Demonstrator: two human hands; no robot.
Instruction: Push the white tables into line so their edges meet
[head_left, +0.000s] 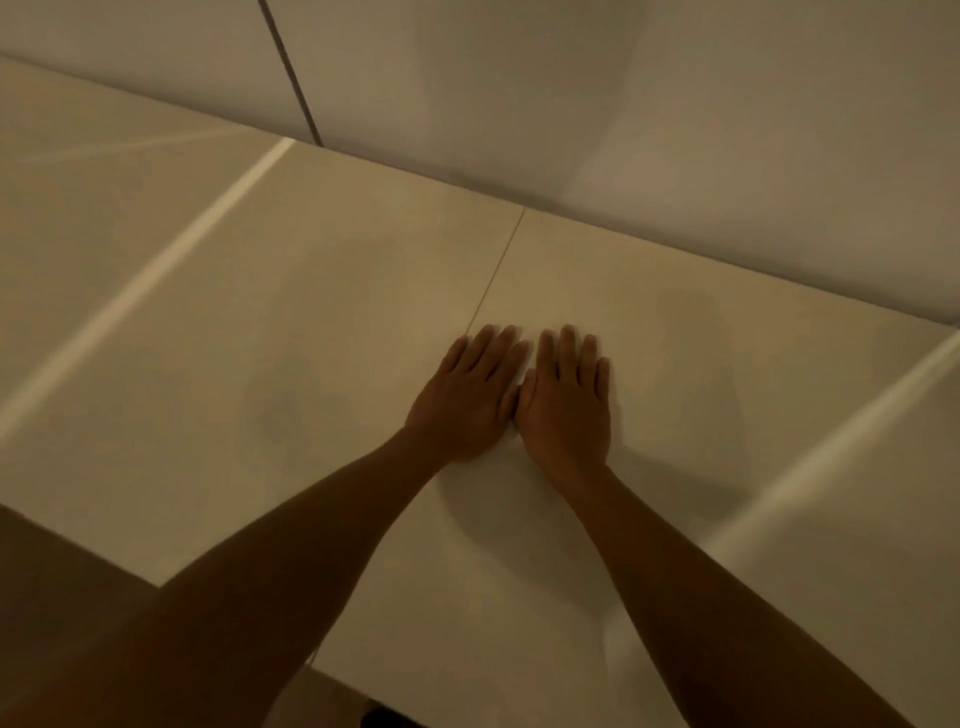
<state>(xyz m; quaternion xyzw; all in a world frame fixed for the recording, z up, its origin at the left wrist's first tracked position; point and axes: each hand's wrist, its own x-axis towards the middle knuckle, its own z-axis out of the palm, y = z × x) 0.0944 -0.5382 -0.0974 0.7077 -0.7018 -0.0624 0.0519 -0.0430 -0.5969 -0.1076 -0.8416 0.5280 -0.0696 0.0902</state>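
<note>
Smooth white tables (311, 291) sit side by side against a plain wall (571, 93), edges meeting in a thin line. Left hand (470, 397) and right hand (566, 402) lie flat, fingers spread, gripping nothing.

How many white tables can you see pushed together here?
4, perhaps more out of frame: far-left table, left table beside it, middle table under both hands, right table at the frame edge.

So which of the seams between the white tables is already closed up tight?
The thin dark seam running from the wall down to the left hand. The seams farther left and far right show as wide pale bands instead of a hairline.
</note>
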